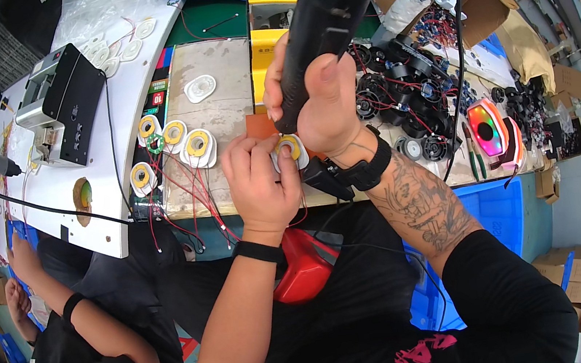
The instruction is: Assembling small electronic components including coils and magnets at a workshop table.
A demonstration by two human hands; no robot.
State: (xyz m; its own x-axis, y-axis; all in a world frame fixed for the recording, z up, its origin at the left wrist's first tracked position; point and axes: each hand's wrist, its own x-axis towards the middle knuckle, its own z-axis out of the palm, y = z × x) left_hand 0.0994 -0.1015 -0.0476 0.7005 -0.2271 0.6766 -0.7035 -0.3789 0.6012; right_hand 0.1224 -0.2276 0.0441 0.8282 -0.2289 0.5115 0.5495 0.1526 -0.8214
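Note:
My right hand (pixel 320 97) grips a black electric screwdriver (pixel 320 27), held upright with its tip pointing down. Under the tip lies a small white part with a yellow coil ring (pixel 290 148), resting on the workbench. My left hand (pixel 260 182) pinches this part and holds it against the bench. The screwdriver's tip is hidden behind my right hand. A black wristband sits on each of my wrists.
Several white coil parts with red wires (pixel 175 141) lie left of my hands. A pile of small black fans (pixel 396 94) is at right, beside a lit rainbow-coloured fan (pixel 489 127). A black box device (pixel 67 104) stands far left. Another person's arm (pixel 65 307) is at lower left.

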